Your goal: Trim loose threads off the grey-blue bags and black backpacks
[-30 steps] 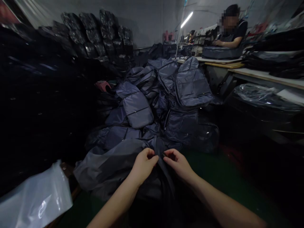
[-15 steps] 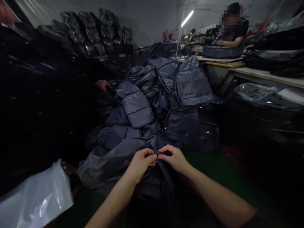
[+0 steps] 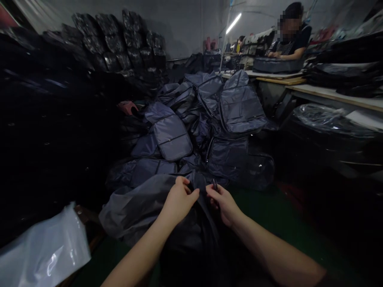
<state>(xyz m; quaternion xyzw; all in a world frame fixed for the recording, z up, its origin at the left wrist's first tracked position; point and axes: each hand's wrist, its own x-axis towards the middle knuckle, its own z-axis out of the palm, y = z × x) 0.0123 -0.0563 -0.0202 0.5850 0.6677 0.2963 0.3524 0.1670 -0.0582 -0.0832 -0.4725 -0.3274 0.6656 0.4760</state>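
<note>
A dark grey fabric bag [image 3: 140, 203] lies loosely crumpled across the space in front of me. My left hand [image 3: 181, 199] is at its upper fold, fingers curled on the cloth and thumb raised apart from the index finger; the lower fingers are hidden. Just right of that fold, my right hand [image 3: 223, 201] is closed around a small dark tool [image 3: 215, 185]. The tool's rounded end sticks up above the thumb, and its kind is too dark to make out. Beyond both hands rises a heap of similar dark bags [image 3: 173, 139] with zips.
A whitish plastic sheet [image 3: 44, 251] lies at lower left, beside a large dark pile [image 3: 54, 131]. Plastic-wrapped bundles [image 3: 112, 44] are stacked at the back. At right, a person [image 3: 291, 40] works at a table [image 3: 332, 94]. Green floor [image 3: 254, 211] shows near my right arm.
My hands have moved apart from their close pinch at the fold. The right hand has turned, and the small dark tool now shows in it. My left thumb and index finger have spread.
</note>
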